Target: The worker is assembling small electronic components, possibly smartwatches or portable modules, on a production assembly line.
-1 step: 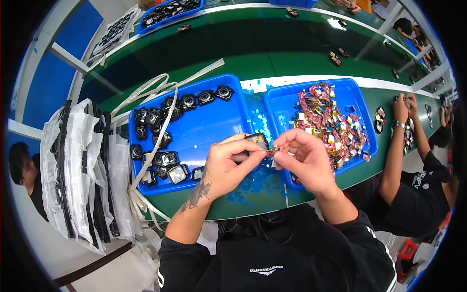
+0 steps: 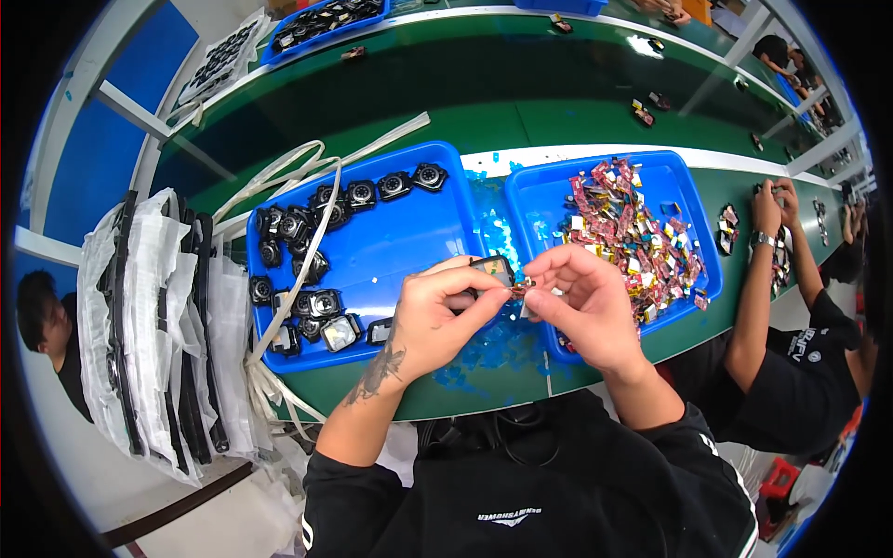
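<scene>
My left hand [image 2: 437,316] is closed around a small black watch case [image 2: 493,269] with a greyish face, held over the gap between two blue trays. My right hand [image 2: 588,302] pinches a small reddish part [image 2: 521,288] at the near side of that case. Fingertips hide most of the part, and I cannot tell whether it is attached. In the left blue tray [image 2: 400,256] lie several black watch cases [image 2: 321,303], mostly along its far and left sides. Small red, white and yellow electronic parts [image 2: 603,223] are heaped in the right blue tray [image 2: 538,197].
Blue film scraps [image 2: 488,358] litter the green table between the trays. A pale strap [image 2: 312,256] crosses the left tray. Wrapped black-and-white sheets [image 2: 149,316] stand stacked at left. A green surface [image 2: 446,88] runs beyond. At right, a co-worker's hands [image 2: 777,200] work nearby.
</scene>
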`<act>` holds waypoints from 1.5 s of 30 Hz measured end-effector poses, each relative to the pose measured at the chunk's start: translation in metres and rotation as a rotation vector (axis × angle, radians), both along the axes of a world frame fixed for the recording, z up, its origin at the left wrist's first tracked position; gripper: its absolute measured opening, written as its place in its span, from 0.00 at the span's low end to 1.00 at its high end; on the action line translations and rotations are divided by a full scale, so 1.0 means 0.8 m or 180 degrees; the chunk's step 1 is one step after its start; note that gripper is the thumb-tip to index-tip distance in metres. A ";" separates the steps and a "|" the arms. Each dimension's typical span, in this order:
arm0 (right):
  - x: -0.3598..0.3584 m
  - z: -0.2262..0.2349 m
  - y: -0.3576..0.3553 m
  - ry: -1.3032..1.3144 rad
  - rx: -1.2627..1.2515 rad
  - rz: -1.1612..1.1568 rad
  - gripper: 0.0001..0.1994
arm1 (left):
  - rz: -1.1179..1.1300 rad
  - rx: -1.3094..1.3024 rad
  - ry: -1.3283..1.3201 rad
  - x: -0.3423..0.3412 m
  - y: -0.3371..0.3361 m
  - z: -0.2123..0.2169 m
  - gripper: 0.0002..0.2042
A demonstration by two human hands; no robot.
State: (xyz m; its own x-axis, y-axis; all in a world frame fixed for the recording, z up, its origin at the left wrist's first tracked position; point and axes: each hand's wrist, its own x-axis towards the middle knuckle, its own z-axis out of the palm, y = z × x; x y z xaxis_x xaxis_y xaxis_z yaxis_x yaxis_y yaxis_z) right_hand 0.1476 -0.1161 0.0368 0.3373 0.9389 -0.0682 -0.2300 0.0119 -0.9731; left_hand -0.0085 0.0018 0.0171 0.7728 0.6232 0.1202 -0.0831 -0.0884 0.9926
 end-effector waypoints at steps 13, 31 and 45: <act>0.002 -0.001 0.004 -0.0751 0.0026 -0.0185 0.14 | 0.0137 0.0241 -0.0011 0.006 -0.007 -0.004 0.04; -0.019 -0.013 0.013 -0.0648 0.0285 -0.0871 0.10 | -0.0008 -0.0474 -0.0190 0.007 -0.015 0.001 0.20; -0.025 -0.016 0.020 -0.1106 -0.0024 -0.0724 0.16 | 0.0278 -0.0610 -0.0389 0.012 -0.017 -0.004 0.21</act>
State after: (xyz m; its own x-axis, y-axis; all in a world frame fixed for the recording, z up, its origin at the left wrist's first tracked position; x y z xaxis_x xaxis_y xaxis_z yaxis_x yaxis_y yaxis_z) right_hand 0.1274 -0.1005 0.0243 0.5404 0.8376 0.0797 0.1198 0.0172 -0.9927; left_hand 0.0013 -0.0115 0.0142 0.7020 0.7074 0.0825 -0.2038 0.0886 0.9750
